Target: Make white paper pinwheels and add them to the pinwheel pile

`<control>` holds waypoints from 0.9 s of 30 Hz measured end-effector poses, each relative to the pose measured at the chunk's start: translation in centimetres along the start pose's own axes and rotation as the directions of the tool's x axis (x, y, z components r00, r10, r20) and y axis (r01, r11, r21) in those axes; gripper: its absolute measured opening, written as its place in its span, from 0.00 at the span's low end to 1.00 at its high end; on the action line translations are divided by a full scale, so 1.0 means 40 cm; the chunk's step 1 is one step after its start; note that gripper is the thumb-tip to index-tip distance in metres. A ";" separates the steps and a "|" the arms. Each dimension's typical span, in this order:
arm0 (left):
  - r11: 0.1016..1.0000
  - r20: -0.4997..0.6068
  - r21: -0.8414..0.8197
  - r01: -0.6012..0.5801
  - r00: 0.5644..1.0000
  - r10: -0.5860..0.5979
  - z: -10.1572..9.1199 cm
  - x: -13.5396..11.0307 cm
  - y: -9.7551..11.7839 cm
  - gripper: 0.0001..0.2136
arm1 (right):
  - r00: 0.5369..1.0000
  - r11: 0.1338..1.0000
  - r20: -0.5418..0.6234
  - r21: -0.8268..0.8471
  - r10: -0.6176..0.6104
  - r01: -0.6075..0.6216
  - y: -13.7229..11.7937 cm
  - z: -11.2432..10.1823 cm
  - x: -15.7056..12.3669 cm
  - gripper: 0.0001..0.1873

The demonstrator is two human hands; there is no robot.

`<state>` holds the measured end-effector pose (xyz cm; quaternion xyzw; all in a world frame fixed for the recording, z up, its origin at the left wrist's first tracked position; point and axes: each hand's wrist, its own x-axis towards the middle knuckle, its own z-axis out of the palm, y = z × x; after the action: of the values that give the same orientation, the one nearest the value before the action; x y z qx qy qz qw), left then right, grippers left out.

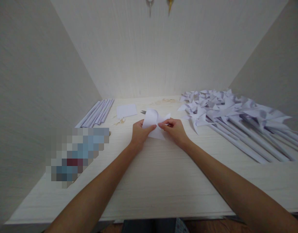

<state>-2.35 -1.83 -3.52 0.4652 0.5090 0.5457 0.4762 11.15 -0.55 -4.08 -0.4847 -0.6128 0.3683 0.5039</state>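
Note:
A white paper piece [151,118] is held up over the middle of the table between my two hands, one part of it curled over toward its centre. My left hand [140,132] grips its left side, with the thumb pressed on the paper near the middle. From the right, my right hand [173,129] pinches the paper close to the same spot. Behind the paper, dark scissor tips [143,112] stick out to the left; the rest of them is hidden.
Finished paper pinwheels [199,115] on rolled paper sticks [238,147] are heaped at the right. Rolled paper tubes [97,113], a stack of white paper [126,110] and thin tan strips [120,122] lie at the left. A blurred-out blue object [83,149] is nearer me.

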 end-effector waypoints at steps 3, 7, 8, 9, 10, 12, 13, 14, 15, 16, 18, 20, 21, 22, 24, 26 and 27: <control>1.000 -0.003 -0.007 0.000 1.000 0.000 0.000 0.000 0.000 0.11 | 1.000 1.000 0.002 0.005 0.005 -0.005 -0.001 0.000 0.000 0.11; 1.000 0.012 -0.007 -0.001 1.000 0.001 -0.002 0.001 0.000 0.11 | 1.000 1.000 -0.004 0.014 0.009 -0.009 -0.001 0.000 0.000 0.10; 1.000 0.017 -0.002 -0.004 1.000 0.004 -0.002 0.001 0.002 0.11 | 1.000 1.000 -0.007 0.011 0.007 -0.007 -0.001 0.000 0.000 0.10; 1.000 0.025 0.003 -0.007 1.000 0.007 -0.003 0.001 0.004 0.11 | 1.000 1.000 -0.011 0.007 0.004 -0.004 0.000 0.000 0.000 0.10; 1.000 0.034 0.007 -0.010 0.999 0.010 -0.004 0.001 0.006 0.11 | 1.000 1.000 -0.017 0.002 0.000 0.000 0.000 0.000 0.000 0.10; 1.000 0.054 0.008 -0.014 0.998 0.014 -0.005 0.001 0.009 0.11 | 1.000 1.000 -0.026 -0.006 -0.007 0.007 0.001 -0.001 0.000 0.10; 1.000 0.061 0.007 -0.017 0.998 0.017 -0.005 0.001 0.010 0.12 | 0.999 1.000 -0.030 -0.009 -0.011 0.011 0.001 -0.001 0.000 0.10; 1.000 0.067 0.005 -0.022 0.998 0.022 -0.005 0.001 0.011 0.12 | 0.999 1.000 -0.030 -0.013 -0.015 0.015 0.001 -0.001 0.000 0.10; 1.000 0.068 0.005 -0.028 0.997 0.027 -0.006 0.001 0.011 0.12 | 0.999 1.000 -0.028 -0.019 -0.020 0.020 0.000 -0.001 0.000 0.10; 0.999 0.066 0.007 -0.034 0.997 0.034 -0.006 0.002 0.011 0.12 | 0.999 0.999 -0.027 -0.025 -0.027 0.026 -0.001 -0.001 0.000 0.09; 0.999 0.059 0.017 -0.046 0.997 0.045 -0.006 0.002 0.010 0.11 | 0.999 0.998 -0.024 -0.040 -0.043 0.042 -0.004 -0.001 -0.001 0.09; 0.998 0.051 0.034 -0.053 0.997 0.051 -0.006 0.003 0.010 0.10 | 0.998 0.997 -0.025 -0.054 -0.057 0.056 -0.007 0.000 -0.002 0.09; 0.997 0.042 0.045 -0.056 0.998 0.054 -0.006 0.003 0.010 0.10 | 0.998 0.996 -0.027 -0.059 -0.064 0.063 -0.008 0.001 -0.003 0.08; 0.997 0.031 0.054 -0.058 0.998 0.057 -0.006 0.003 0.011 0.10 | 0.997 0.996 -0.027 -0.063 -0.070 0.068 -0.009 0.001 -0.004 0.08; 0.995 0.005 0.073 -0.064 0.998 0.063 -0.005 0.002 0.012 0.10 | 0.997 0.994 -0.022 -0.071 -0.079 0.077 -0.009 0.002 -0.005 0.08; 0.994 -0.007 0.085 -0.066 0.998 0.067 -0.004 0.002 0.014 0.10 | 0.996 0.993 -0.013 -0.081 -0.089 0.088 -0.008 0.002 -0.006 0.08; 0.994 -0.007 0.087 -0.066 0.998 0.067 -0.003 0.002 0.014 0.10 | 0.995 0.992 -0.012 -0.085 -0.096 0.095 -0.008 0.002 -0.007 0.08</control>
<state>-2.51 -1.80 -2.96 0.4994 0.5187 0.5410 0.4345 11.00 -0.91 -3.86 -0.4785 -0.6461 0.3138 0.5051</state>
